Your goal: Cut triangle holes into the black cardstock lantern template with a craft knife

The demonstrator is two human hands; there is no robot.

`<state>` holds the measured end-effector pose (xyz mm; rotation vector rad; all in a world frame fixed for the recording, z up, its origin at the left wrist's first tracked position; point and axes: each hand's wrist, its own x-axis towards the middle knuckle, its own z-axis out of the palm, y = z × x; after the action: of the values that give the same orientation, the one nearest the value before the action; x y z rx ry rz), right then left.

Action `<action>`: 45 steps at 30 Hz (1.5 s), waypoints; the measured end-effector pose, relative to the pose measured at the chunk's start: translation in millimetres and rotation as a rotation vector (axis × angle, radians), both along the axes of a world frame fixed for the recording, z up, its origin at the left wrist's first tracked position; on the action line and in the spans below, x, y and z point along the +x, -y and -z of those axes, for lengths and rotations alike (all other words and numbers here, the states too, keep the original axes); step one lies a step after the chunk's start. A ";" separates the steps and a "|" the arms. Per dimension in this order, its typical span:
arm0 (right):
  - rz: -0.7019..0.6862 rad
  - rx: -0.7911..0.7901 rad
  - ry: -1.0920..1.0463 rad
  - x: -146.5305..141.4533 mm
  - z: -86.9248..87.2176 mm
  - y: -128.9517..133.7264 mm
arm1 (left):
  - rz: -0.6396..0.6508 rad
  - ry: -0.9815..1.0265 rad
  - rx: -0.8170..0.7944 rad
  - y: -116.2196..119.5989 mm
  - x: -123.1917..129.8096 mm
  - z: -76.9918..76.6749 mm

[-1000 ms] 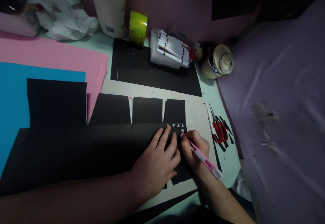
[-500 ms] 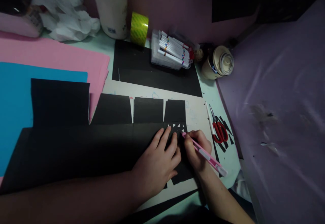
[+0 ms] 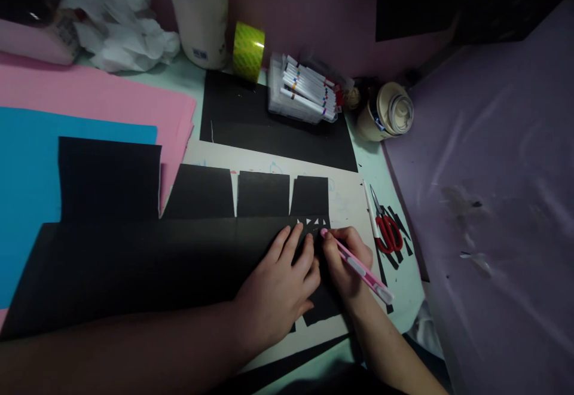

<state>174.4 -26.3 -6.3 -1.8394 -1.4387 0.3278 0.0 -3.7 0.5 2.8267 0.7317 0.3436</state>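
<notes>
Black card (image 3: 147, 257) lies under my left hand (image 3: 275, 284), fingers spread flat, gripping nothing. Triangular cut-outs (image 3: 308, 221) just beyond. My right hand (image 3: 343, 274) is closed round the pink cutter (image 3: 359, 266). Risks: blade slip nicks left fingertips; overcutting tears thin bridges.

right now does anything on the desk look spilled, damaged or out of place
Just some mess: black paper scraps lie scattered at odd angles around the red-handled scissors. The triangular holes in the notched black sheet look cut rather than torn.
</notes>
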 end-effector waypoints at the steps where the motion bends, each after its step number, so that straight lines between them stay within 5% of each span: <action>1: 0.001 0.003 0.006 0.0 0.3 -0.1 | 0.000 0.000 0.001 0.1 0.0 -0.1; 27: -0.096 -0.049 0.035 2.5 -1.0 3.8 | -0.003 0.019 -0.011 -0.2 0.6 0.8; 45: 0.059 0.033 -0.202 -0.6 -12.4 2.9 | -0.004 -0.006 -0.002 -1.3 0.2 -1.3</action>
<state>173.8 -29.3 6.1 -1.7644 -1.2429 0.4437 0.1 -2.3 1.8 2.8266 0.7384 0.3345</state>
